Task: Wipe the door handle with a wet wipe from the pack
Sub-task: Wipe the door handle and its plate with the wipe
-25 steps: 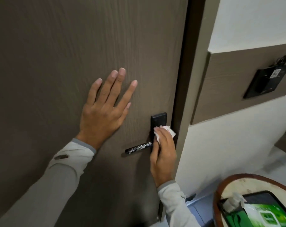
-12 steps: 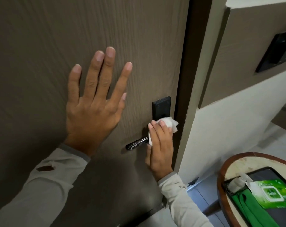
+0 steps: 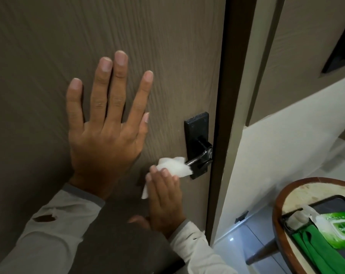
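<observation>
Green wipe pack (image 3: pixel 339 228) in black tray (image 3: pixel 325 202); right hand (image 3: pixel 164 202) gripping wipe (image 3: pixel 174 167); left hand (image 3: pixel 106 139) flat, empty

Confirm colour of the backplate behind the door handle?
Black, matte-looking, per the head view: the backplate and the door handle are both black.

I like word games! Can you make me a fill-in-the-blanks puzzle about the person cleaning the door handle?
1. The right hand rubs the black door handle with a wet wipe that is ____ in colour.
2. The left hand lies ____ on the door, fingers spread.
3. The pack of wipes has a ____ label.
4. The pack sits in a dark tray on the ____ table.

Missing words: white, flat, green, round
</observation>
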`<state>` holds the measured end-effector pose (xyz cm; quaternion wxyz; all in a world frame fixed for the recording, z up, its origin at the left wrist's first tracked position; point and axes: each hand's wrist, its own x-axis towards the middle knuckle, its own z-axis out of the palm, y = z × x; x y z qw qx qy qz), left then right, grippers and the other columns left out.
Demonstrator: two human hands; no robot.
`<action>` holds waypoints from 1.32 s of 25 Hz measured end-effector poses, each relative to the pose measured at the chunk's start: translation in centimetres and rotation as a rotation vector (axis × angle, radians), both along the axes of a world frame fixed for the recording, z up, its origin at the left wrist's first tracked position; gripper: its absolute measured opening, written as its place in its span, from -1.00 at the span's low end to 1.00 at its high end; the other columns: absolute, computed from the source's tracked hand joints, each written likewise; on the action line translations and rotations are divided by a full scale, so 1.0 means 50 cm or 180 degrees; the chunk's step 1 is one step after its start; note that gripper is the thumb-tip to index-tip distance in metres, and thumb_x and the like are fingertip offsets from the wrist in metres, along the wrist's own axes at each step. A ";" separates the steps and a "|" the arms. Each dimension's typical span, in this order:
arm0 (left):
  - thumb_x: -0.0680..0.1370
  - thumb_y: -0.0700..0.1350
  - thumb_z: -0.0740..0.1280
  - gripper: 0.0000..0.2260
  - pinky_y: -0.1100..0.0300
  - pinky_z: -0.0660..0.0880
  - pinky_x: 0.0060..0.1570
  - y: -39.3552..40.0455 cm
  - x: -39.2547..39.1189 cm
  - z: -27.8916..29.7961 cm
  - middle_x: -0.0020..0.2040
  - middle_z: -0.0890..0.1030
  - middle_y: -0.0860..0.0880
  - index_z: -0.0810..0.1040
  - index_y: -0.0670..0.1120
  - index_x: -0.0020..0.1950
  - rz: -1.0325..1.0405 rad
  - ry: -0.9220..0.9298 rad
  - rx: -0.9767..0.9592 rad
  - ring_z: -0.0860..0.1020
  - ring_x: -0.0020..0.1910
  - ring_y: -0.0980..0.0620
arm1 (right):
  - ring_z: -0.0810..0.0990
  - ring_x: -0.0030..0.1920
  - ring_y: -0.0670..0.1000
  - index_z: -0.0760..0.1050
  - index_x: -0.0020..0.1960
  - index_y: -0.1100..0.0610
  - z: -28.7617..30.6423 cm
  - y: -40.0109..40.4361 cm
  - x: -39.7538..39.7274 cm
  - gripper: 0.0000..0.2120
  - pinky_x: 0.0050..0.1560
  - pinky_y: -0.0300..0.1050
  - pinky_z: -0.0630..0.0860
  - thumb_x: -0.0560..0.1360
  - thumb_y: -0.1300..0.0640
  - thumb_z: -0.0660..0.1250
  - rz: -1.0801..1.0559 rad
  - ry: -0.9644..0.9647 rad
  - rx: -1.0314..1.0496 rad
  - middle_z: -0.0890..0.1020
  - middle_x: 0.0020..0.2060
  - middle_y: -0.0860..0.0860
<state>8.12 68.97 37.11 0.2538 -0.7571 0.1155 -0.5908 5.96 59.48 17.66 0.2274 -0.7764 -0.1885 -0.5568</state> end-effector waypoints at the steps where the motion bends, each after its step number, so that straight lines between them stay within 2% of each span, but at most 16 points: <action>1: 0.79 0.08 0.18 -0.47 -0.31 0.17 0.49 0.002 0.000 0.002 0.62 0.11 -0.23 0.16 -0.03 0.73 -0.0012 0.0009 0.0005 0.12 0.59 -0.17 | 0.08 0.70 0.10 0.05 0.68 0.21 -0.006 -0.001 -0.001 -0.15 0.71 0.03 0.01 0.63 -0.39 -0.05 0.0029 -0.0088 -0.0176 0.08 0.70 0.10; 3: 0.79 0.07 0.18 -0.47 -0.33 0.17 0.47 0.006 -0.003 0.002 0.62 0.13 -0.24 0.15 -0.03 0.74 -0.0003 0.0030 -0.0036 0.12 0.59 -0.18 | 0.04 0.71 0.05 0.02 0.68 0.18 0.009 -0.063 0.028 -0.17 0.71 -0.02 -0.02 0.64 -0.38 -0.06 -0.0080 -0.0079 -0.0179 0.15 0.67 0.08; 6: 0.78 0.07 0.19 -0.47 -0.33 0.18 0.46 -0.006 -0.007 -0.004 0.61 0.12 -0.24 0.19 -0.03 0.73 0.0061 0.0013 -0.0047 0.13 0.58 -0.19 | 0.00 0.71 0.08 0.03 0.67 0.17 0.026 -0.097 0.047 -0.18 0.72 0.05 -0.05 0.64 -0.39 -0.06 -0.0434 0.0077 0.0551 0.15 0.64 0.13; 9: 0.79 0.08 0.18 -0.47 -0.38 0.19 0.45 -0.003 -0.006 -0.001 0.62 0.13 -0.25 0.17 -0.04 0.73 -0.0006 0.0130 -0.0026 0.15 0.58 -0.21 | 0.10 0.70 0.12 0.07 0.67 0.22 -0.001 -0.004 0.007 -0.13 0.72 0.08 -0.03 0.62 -0.40 -0.02 -0.0093 -0.0071 0.0123 0.09 0.70 0.10; 12: 0.80 0.11 0.14 -0.46 -0.42 0.23 0.43 0.005 -0.008 -0.003 0.62 0.15 -0.28 0.16 -0.06 0.73 -0.0072 0.0146 -0.0103 0.16 0.59 -0.23 | 0.11 0.70 0.06 0.11 0.67 0.20 0.008 -0.064 0.033 -0.15 0.71 0.01 -0.01 0.62 -0.40 0.00 -0.0033 -0.0130 -0.0077 0.19 0.66 0.07; 15: 0.79 0.16 0.13 -0.44 -0.40 0.16 0.43 -0.009 -0.010 -0.001 0.61 0.11 -0.26 0.19 -0.06 0.73 -0.0032 0.0171 -0.0031 0.13 0.58 -0.22 | 0.05 0.71 0.08 0.13 0.63 0.16 0.031 -0.109 0.056 -0.16 0.71 0.08 -0.01 0.60 -0.43 -0.03 -0.0233 0.0091 0.0703 0.18 0.64 0.11; 17: 0.78 0.19 0.15 -0.43 -0.41 0.17 0.42 -0.009 -0.010 0.006 0.61 0.14 -0.27 0.20 -0.06 0.72 -0.0054 0.0261 -0.0027 0.13 0.57 -0.22 | 0.07 0.71 0.11 0.07 0.68 0.17 0.014 -0.048 0.024 -0.08 0.72 0.10 -0.04 0.58 -0.47 0.00 0.0054 0.0071 0.0472 0.10 0.70 0.06; 19: 0.78 0.19 0.15 -0.42 -0.46 0.23 0.41 -0.002 -0.013 0.005 0.62 0.24 -0.30 0.18 -0.06 0.73 -0.0089 0.0328 -0.0108 0.13 0.57 -0.24 | 0.11 0.70 0.09 0.07 0.67 0.19 -0.006 -0.023 0.000 -0.06 0.72 0.05 -0.03 0.56 -0.47 0.03 0.0267 -0.0019 -0.0013 0.13 0.69 0.07; 20: 0.79 0.18 0.15 -0.42 -0.49 0.28 0.40 -0.002 -0.015 0.002 0.61 0.28 -0.33 0.18 -0.06 0.73 -0.0106 0.0359 -0.0159 0.13 0.57 -0.25 | 0.10 0.70 0.06 0.06 0.68 0.19 0.001 -0.047 0.014 -0.07 0.71 0.02 -0.02 0.57 -0.47 0.03 0.0225 -0.0044 -0.0044 0.18 0.67 0.07; 22: 0.79 0.17 0.15 -0.43 -0.53 0.34 0.36 -0.007 -0.018 0.002 0.59 0.32 -0.35 0.18 -0.07 0.73 -0.0158 0.0427 -0.0219 0.13 0.57 -0.26 | 0.04 0.71 0.03 0.06 0.67 0.16 0.031 -0.115 0.059 -0.10 0.71 0.02 -0.01 0.59 -0.46 0.00 -0.0003 0.0089 0.0501 0.21 0.59 0.11; 24: 0.79 0.16 0.15 -0.43 -0.57 0.40 0.33 -0.010 -0.017 0.008 0.59 0.31 -0.36 0.16 -0.07 0.73 -0.0182 0.0512 -0.0232 0.15 0.57 -0.29 | 0.02 0.71 0.08 0.08 0.64 0.15 0.046 -0.119 0.066 -0.10 0.71 0.10 0.00 0.57 -0.48 0.00 -0.0085 0.0222 0.1019 0.14 0.65 0.10; 26: 0.80 0.15 0.13 -0.43 -0.58 0.42 0.30 -0.008 -0.018 0.008 0.60 0.28 -0.37 0.11 -0.07 0.74 -0.0204 0.0622 -0.0289 0.15 0.58 -0.32 | 0.03 0.71 0.12 0.01 0.68 0.17 0.023 -0.063 0.033 -0.05 0.71 0.13 -0.02 0.56 -0.50 0.00 0.0074 0.0208 0.0852 0.06 0.70 0.04; 28: 0.80 0.14 0.12 -0.42 -0.58 0.42 0.30 -0.005 -0.021 0.005 0.61 0.25 -0.38 0.08 -0.07 0.75 -0.0256 0.0698 -0.0350 0.10 0.58 -0.32 | 0.07 0.70 0.09 0.02 0.68 0.17 0.011 -0.057 0.023 -0.05 0.71 0.08 0.00 0.56 -0.49 -0.01 0.0227 0.0146 0.0603 0.14 0.68 0.05; 30: 0.80 0.13 0.13 -0.42 -0.58 0.43 0.29 -0.007 -0.019 0.006 0.60 0.26 -0.39 0.08 -0.07 0.75 -0.0308 0.0689 -0.0357 0.08 0.58 -0.30 | 0.08 0.70 0.08 0.08 0.65 0.15 0.038 -0.112 0.066 -0.10 0.70 0.08 0.04 0.57 -0.48 0.00 0.0284 0.0152 0.1073 0.21 0.61 0.14; 32: 0.80 0.13 0.15 -0.43 -0.56 0.44 0.30 -0.007 -0.015 0.008 0.60 0.27 -0.40 0.09 -0.07 0.75 -0.0370 0.0690 -0.0381 0.08 0.57 -0.31 | 0.06 0.70 0.16 0.04 0.66 0.17 0.058 -0.119 0.076 -0.06 0.68 0.17 0.06 0.56 -0.49 0.01 0.0307 0.0194 0.1627 0.17 0.65 0.17; 33: 0.80 0.12 0.16 -0.42 -0.55 0.43 0.31 -0.007 -0.014 0.006 0.60 0.26 -0.40 0.09 -0.06 0.75 -0.0404 0.0717 -0.0427 0.06 0.57 -0.32 | 0.05 0.70 0.19 0.00 0.68 0.18 0.051 -0.098 0.061 -0.03 0.68 0.20 0.05 0.55 -0.49 0.03 0.0322 0.0182 0.1560 0.10 0.69 0.14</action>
